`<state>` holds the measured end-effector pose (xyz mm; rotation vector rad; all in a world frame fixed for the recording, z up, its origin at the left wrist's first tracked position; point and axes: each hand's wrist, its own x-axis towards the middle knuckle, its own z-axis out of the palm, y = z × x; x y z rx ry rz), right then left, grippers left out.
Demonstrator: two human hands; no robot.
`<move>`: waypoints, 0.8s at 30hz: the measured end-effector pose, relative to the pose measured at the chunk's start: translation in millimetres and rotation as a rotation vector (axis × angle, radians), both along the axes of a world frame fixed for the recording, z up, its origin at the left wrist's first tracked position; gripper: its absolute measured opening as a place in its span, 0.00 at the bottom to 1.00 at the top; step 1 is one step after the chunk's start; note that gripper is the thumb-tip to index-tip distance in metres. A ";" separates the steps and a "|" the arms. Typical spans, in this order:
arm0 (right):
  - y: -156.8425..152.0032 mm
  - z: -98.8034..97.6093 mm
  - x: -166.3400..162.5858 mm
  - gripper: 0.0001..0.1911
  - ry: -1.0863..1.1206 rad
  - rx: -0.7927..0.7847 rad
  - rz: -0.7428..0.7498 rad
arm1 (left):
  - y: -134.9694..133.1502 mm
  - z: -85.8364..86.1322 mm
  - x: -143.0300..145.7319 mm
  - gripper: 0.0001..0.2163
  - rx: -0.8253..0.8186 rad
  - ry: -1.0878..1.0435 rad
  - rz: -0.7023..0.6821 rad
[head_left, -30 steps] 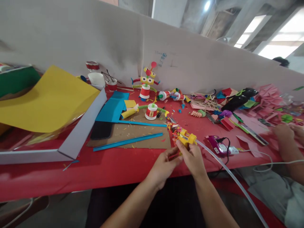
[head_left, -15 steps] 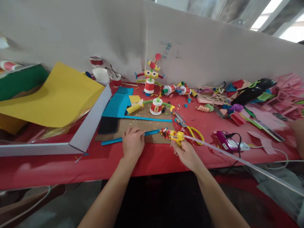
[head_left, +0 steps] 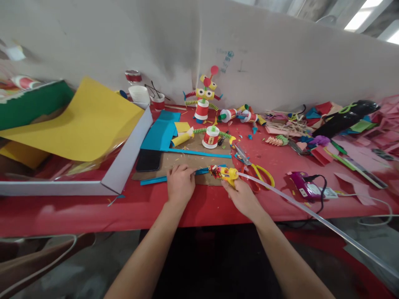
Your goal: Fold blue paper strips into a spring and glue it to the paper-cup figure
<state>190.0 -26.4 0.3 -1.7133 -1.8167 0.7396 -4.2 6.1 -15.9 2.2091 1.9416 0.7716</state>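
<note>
My right hand (head_left: 241,197) is wrapped round the handle of a yellow glue gun (head_left: 230,173), with a long clear glue stick (head_left: 289,203) running out of its back. The gun's tip lies over the right end of a blue paper strip (head_left: 153,181). My left hand (head_left: 181,182) is closed on that strip near its middle, above the brown cardboard (head_left: 205,160). A second blue strip (head_left: 199,153) lies just behind. Beyond it stands a paper-cup figure (head_left: 211,138) with green folded arms. Scissors (head_left: 263,175) with yellow handles rest beside the gun.
A phone (head_left: 149,160) and blue paper (head_left: 160,131) lie left of the cardboard. A white box (head_left: 124,158) holds yellow paper (head_left: 84,124). To the right are a purple power socket (head_left: 307,186) with cords, a black bottle (head_left: 346,118) and paper scraps. Finished-looking cup figures (head_left: 202,110) stand behind.
The whole view has shifted, so things appear a little further right. Both hands keep their holds on the strip and the glue gun; the gun looks slightly more level over the strip.
</note>
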 end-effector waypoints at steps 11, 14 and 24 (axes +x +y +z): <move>-0.4 13.6 2.4 0.16 -0.060 -0.083 -0.072 | -0.8 0.0 -0.3 0.12 -0.001 -0.006 -0.009; -0.7 12.8 5.6 0.16 -0.039 -0.085 -0.060 | -2.4 1.1 0.2 0.12 0.015 0.012 -0.012; 67.7 40.7 96.3 0.15 0.212 -0.209 -0.287 | 1.3 10.4 -2.9 0.14 0.101 0.340 -0.237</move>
